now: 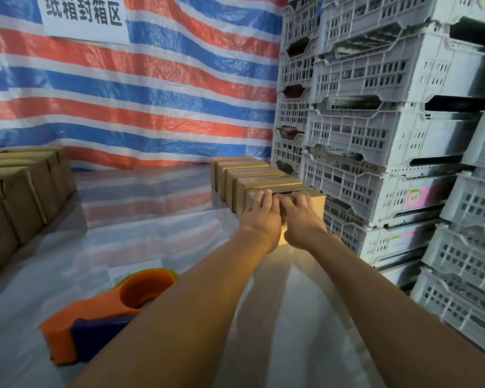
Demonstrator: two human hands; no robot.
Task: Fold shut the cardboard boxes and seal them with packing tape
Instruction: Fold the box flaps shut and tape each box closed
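Flat-fingered and side by side, the left hand (262, 218) and right hand (301, 221) press on top of the nearest brown cardboard box (317, 201). Stacked grey plastic crates (375, 135) stand just right of the hands. An orange plastic tape dispenser (95, 315) lies well back by the left forearm.

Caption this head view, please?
Left hand and right hand press the nearest cardboard box; tape dispenser lies aside.

Grey crates (375, 135), striped tarp (123, 93), perhaps paper sign (84, 18)

Tape dispenser (95, 312) — perhaps half — behind the left forearm (196, 303)
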